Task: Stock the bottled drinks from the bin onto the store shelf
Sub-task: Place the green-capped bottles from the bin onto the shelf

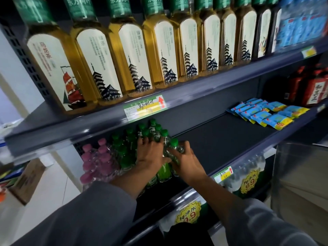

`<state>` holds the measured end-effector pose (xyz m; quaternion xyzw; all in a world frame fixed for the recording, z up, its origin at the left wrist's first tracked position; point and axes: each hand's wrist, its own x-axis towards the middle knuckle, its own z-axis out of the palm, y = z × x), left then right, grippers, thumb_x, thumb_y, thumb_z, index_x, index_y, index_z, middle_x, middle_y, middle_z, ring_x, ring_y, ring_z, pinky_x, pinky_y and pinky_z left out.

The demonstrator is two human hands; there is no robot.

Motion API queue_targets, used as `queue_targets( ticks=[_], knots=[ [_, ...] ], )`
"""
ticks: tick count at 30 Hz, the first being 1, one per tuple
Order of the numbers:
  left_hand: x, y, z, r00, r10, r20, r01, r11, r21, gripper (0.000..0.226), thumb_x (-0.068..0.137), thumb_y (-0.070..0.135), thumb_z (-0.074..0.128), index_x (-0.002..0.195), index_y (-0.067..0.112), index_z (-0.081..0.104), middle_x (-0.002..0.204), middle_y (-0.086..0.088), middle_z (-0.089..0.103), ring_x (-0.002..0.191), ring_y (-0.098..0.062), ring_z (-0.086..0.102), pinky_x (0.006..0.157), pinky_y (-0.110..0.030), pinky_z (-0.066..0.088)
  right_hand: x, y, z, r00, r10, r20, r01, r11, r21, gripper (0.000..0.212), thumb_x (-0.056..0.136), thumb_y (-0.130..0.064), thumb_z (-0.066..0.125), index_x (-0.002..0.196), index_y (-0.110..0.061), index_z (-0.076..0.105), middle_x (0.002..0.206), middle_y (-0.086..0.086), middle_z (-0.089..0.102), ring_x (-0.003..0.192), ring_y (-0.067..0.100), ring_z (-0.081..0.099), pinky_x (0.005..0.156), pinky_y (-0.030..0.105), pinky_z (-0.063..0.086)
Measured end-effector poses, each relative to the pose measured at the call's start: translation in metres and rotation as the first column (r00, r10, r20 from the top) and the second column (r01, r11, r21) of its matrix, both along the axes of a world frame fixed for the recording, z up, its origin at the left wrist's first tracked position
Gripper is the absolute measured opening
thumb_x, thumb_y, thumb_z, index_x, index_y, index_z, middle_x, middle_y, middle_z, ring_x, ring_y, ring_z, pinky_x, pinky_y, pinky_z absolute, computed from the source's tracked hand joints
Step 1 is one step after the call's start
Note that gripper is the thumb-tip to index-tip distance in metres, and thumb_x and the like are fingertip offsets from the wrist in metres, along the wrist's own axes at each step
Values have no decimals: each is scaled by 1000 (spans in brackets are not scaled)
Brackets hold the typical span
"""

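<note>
Dark grey store shelf unit (204, 89) fills the frame, tiers slanting up to the right. Top tier: row of tall tea bottles (134, 55), amber liquid, green neck wraps, cream labels; the leftmost reads 乌龙茶 with a red-sailed junk, the next ones read 绿茶 with a black pagoda drawing. Blue packs, upper right, too blurred to read. Price tag (144, 107) on the top tier's front edge, green and yellow, red arrow, handwriting not legible. Middle tier: bare dark board (221, 139) at centre-right is open room, running from the green bottles to the blue-and-yellow sachets (262, 113) at right; red-and-black boxes (312, 87) at far right, white label characters not clear. Clear plastic bin (300, 183) at right edge, beside the shelf front. Yellow starburst signs (189, 214) on the lower rail show 9.9. Pink-capped bottles (99, 162) stand at the tier's left end, green-capped bottles (131, 148) just right of them, touching. Left hand (150, 153) lies over the green bottles, fingers spread between the necks. Right hand (186, 160) is closed around the rightmost green bottle (173, 150), fingers curled on its body, bottle on the middle tier near the front edge.
</note>
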<state>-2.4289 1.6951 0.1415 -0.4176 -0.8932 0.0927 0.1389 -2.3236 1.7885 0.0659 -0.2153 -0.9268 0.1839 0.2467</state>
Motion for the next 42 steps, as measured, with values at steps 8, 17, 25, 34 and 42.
queue_targets(
  ticks=[8,17,25,34,42],
  knots=[
    [-3,-5,13,997,-53,55,57,994,-89,74,77,66,73,135,26,51,135,-3,60,131,-28,46,110,-49,26,-2,3,-6,999,52,-2,-52,998,-28,79,89,-6,70,148,-47,37,146,8,26,132,36,45,100,48,53],
    [-2,-7,-1,999,-39,-20,38,999,-22,80,85,61,67,148,22,37,144,-6,51,135,-30,41,108,-47,29,1,8,-11,989,145,0,-143,980,-138,94,86,9,60,148,-55,27,161,-1,12,136,40,45,103,47,50],
    [8,-15,-9,963,-204,-173,232,960,157,81,82,59,61,148,17,40,143,-12,46,126,-32,44,103,-47,35,28,17,-20,985,103,-138,-116,990,-85,81,89,4,59,146,-48,31,167,1,2,135,33,48,101,42,52],
    [53,-15,-48,826,-520,-219,562,794,234,42,83,37,60,122,21,62,121,-2,54,110,-22,52,89,-37,47,81,28,-40,987,-6,-158,9,1000,19,60,94,-28,62,149,-31,39,153,10,34,133,32,39,107,47,45],
    [84,-3,-96,859,-511,-38,494,807,325,43,81,37,64,121,22,61,114,1,54,105,-20,57,76,-34,55,126,40,-55,986,-64,-154,80,992,101,51,94,-35,60,143,-23,50,131,7,45,121,28,44,99,42,48]
  ],
)
